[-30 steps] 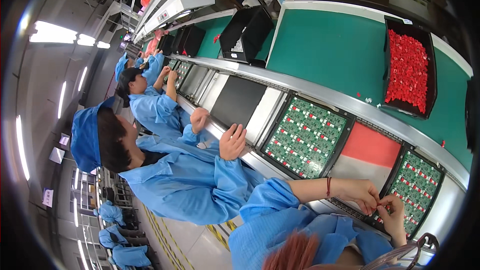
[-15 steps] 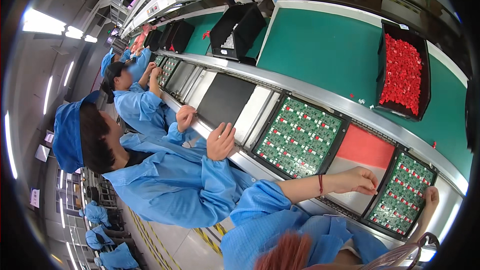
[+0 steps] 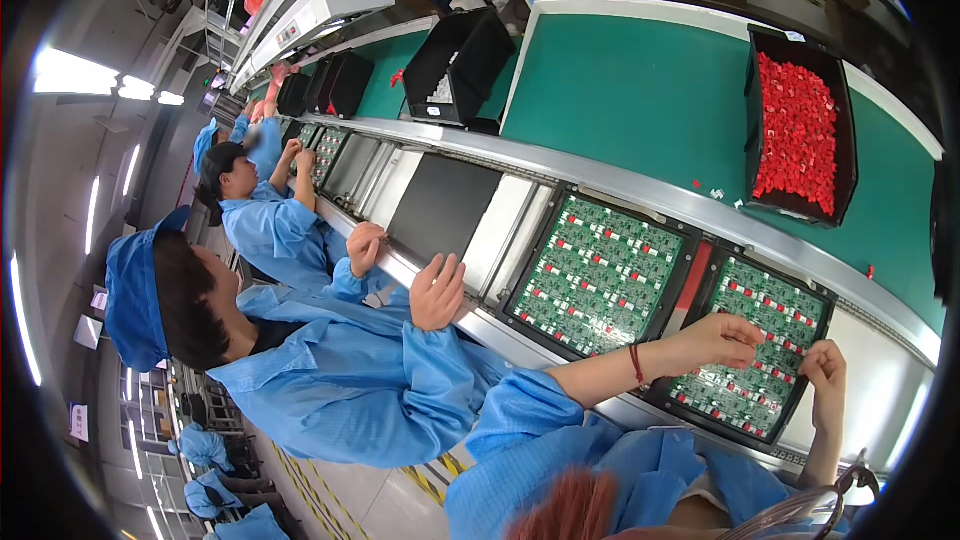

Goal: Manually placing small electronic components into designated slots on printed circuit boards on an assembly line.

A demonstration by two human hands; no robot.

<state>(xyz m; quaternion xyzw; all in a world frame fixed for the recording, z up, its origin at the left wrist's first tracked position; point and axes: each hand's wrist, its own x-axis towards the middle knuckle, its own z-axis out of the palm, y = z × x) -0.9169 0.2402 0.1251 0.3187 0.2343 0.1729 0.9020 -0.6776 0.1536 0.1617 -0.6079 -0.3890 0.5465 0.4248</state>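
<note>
A black-framed tray of green circuit boards (image 3: 735,395) with rows of small red and white parts lies on the line in front of me. My left hand (image 3: 722,342), with a red cord on its wrist, hovers over this tray's left part. Its fingers are bent and closed at the tips; whether they hold a small part is too small to tell. At the tray's right edge is my right hand (image 3: 825,380), fingers curled together beside the frame, their contents hidden. Left of it, a second tray of boards (image 3: 600,275) carries similar red and white parts.
Beyond the line, a black bin (image 3: 850,160) full of red parts (image 3: 798,140) stands on a green work surface (image 3: 620,80), with loose parts nearby. A black bin (image 3: 465,65) of white parts is farther left. A co-worker in blue (image 3: 350,370) sits close on my left, hands at the rail.
The tray in front of me has slid left, close to the second tray, covering most of the red patch between them. My right hand has moved left with it; my left hand shifted slightly.
</note>
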